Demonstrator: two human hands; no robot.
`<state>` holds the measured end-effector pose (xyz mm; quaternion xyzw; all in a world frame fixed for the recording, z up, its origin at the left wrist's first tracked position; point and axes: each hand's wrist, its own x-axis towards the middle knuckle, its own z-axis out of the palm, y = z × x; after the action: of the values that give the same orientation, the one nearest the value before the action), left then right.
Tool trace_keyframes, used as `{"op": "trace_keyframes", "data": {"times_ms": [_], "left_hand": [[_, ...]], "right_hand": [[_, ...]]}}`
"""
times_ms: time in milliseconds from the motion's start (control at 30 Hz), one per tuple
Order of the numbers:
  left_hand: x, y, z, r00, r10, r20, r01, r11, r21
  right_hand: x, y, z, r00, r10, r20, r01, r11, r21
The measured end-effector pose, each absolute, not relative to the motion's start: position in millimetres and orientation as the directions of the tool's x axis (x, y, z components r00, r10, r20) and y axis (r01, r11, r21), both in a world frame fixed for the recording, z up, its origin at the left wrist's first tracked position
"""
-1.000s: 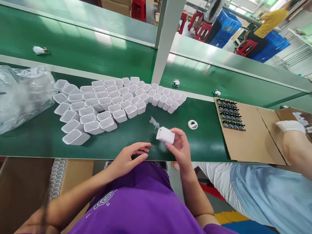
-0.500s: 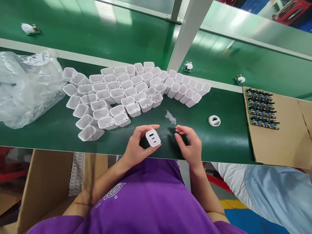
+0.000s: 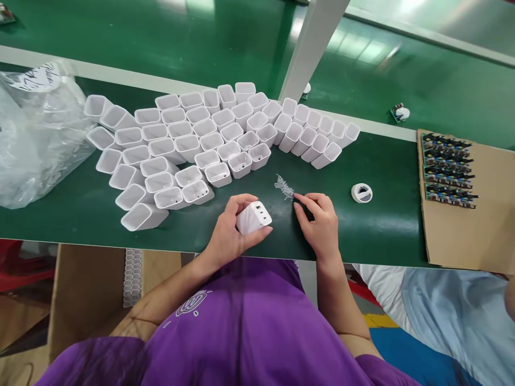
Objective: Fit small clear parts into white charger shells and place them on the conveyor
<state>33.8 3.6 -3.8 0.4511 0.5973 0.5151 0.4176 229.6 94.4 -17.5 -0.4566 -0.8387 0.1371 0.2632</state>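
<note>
Left hand (image 3: 225,238) is clamped around a white, boxy plastic charger housing (image 3: 251,219) with 3 dark slots in its end, held over the near-middle part of the dark green tabletop (image 3: 378,230), slotted end angled to the right. Right hand (image 3: 322,228) is well apart from the left, thumb and index tips right at the near right edge of a little pile of tiny clear plastic bits (image 3: 285,187). Can't tell if those fingertips have pinched a bit or not, tbh.

Past the left hand there's a big bunch of open-topped white plastic cases (image 3: 188,150) standing packed together, a few leaning, with a crumpled clear plastic bag (image 3: 44,145) to the far left of them. Over to the right of the right hand sits a round white ring-shaped piece (image 3: 362,193). Further right, rows of black-and-blue circuit boards (image 3: 448,174) lie on a flat brown cardboard sheet (image 3: 454,236).
</note>
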Motion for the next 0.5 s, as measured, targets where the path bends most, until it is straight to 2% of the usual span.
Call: {"op": "trace_keyframes", "data": {"times_ms": [100, 267, 500], "left_hand": [[31.8, 4.5, -4.5, -0.198, 0.977, -0.077, -0.002, 0.078, 0.997], [28.8, 6.7, -4.2, -0.166, 0.984, -0.068, -0.248, 0.025, 0.968], [30.3, 7.5, -3.0, -0.204, 0.976, -0.081, -0.283, 0.02, 0.959]], "right_hand": [[229.4, 94.6, -16.4, -0.443, 0.839, 0.314, 0.698, 0.543, -0.467], [227.1, 94.2, -15.9, -0.444, 0.834, 0.326, 0.716, 0.55, -0.431], [226.3, 92.1, -15.4, -0.42, 0.838, 0.349, 0.721, 0.541, -0.433]]}}
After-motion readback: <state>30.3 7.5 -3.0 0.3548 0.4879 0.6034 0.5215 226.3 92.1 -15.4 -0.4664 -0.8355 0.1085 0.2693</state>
